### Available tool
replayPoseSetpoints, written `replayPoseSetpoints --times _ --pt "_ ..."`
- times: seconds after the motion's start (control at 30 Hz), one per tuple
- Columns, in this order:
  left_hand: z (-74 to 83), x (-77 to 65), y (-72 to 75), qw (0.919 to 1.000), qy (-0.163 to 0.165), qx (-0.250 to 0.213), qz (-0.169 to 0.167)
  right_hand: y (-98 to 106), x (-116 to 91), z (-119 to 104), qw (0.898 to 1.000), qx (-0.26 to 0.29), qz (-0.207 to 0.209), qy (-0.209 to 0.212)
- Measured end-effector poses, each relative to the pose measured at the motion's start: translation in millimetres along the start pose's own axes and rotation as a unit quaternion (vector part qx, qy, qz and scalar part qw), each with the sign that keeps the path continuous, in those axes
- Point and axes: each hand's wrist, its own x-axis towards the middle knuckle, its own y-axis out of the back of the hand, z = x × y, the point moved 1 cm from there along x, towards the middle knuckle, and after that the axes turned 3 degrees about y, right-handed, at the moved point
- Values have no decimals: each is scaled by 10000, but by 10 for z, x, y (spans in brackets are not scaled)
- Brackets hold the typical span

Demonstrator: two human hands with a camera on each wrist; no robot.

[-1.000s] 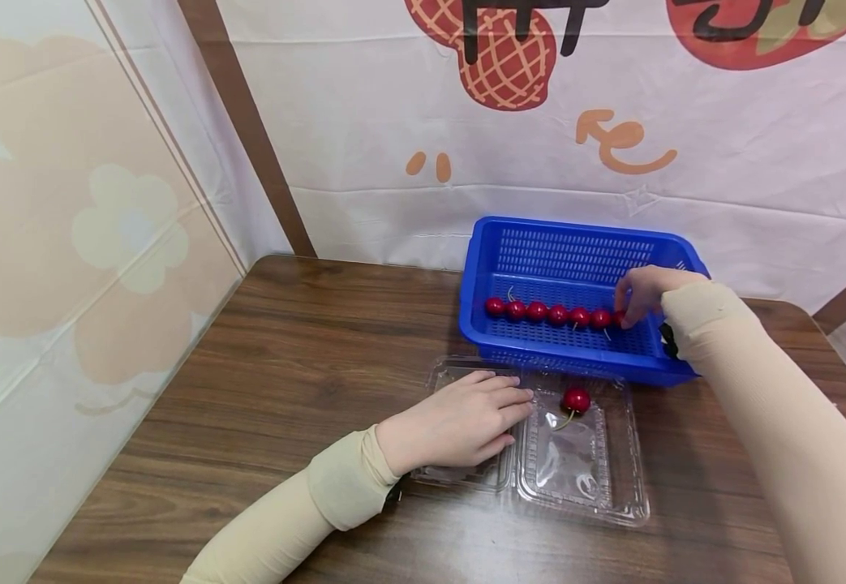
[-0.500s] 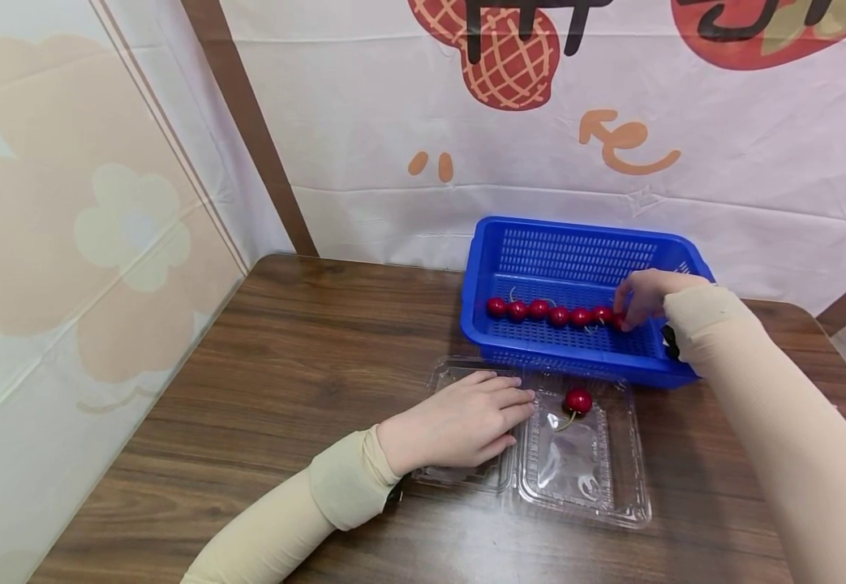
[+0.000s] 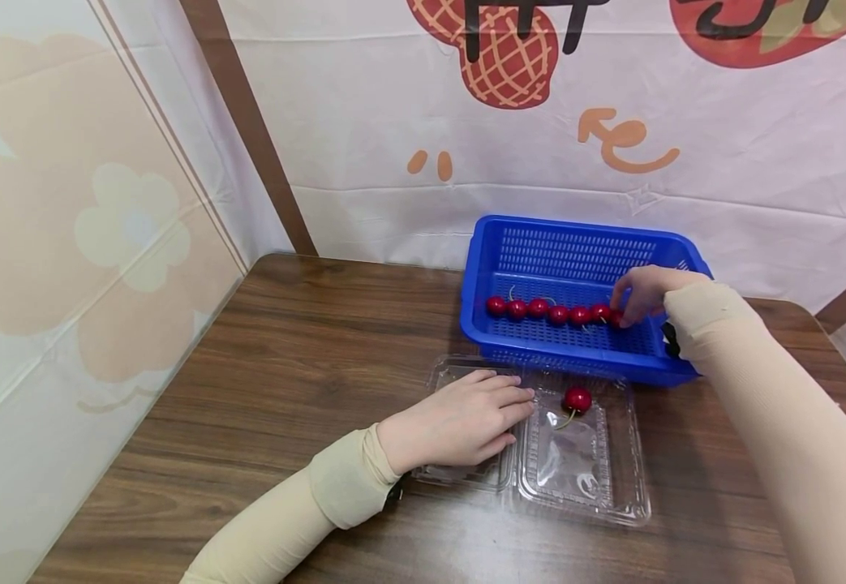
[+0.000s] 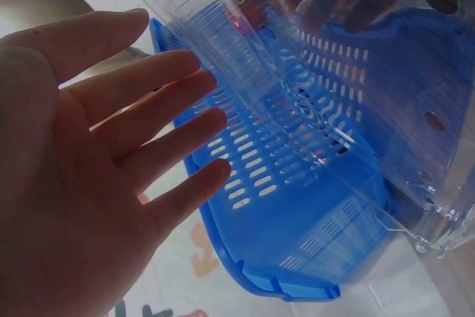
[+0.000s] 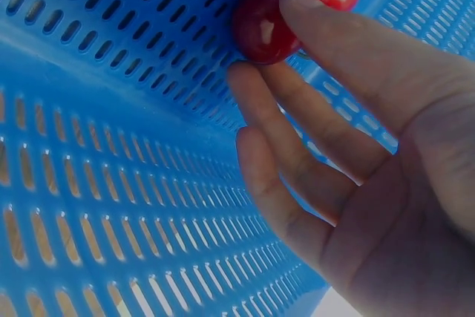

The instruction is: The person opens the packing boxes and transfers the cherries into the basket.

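In the head view my left hand (image 3: 462,422) lies palm down, fingers extended, over the left half of a clear plastic clamshell box (image 3: 637,491). The left wrist view shows that hand's straight fingers (image 4: 174,131) beside the clear plastic. My right hand (image 3: 645,294) reaches into a blue slotted basket (image 3: 554,229). Thumb and fingertips pinch a red cherry (image 5: 258,26) at the right end of a row. Several more cherries (image 3: 537,307) line the basket floor to its left, some with stems. One stemmed cherry (image 3: 577,399) sits in the box's right half.
The basket stands at the back of a brown wood-grain table (image 3: 269,365), just behind the clamshell box. A printed white cloth (image 3: 364,219) hangs behind the table. Another cloth panel (image 3: 50,284) borders the left side.
The row of cherries has shifted slightly in the basket, and some stems have turned. My right hand stays at the row's right end; my left hand has not moved.
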Motion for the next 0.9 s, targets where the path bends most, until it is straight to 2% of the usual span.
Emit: replayPoseSetpoints --times 0.33,0.63,0.9 --pt "-6 -5 9 10000 26 -18 -34 42 -67 -79 9999 -103 55 86" --pt "2 -2 15 10000 19 -40 -40 80 -84 -100 9988 -414 229 111" --pt "6 0 17 10000 5 -56 4 185 -150 -141 9975 -538 229 394"
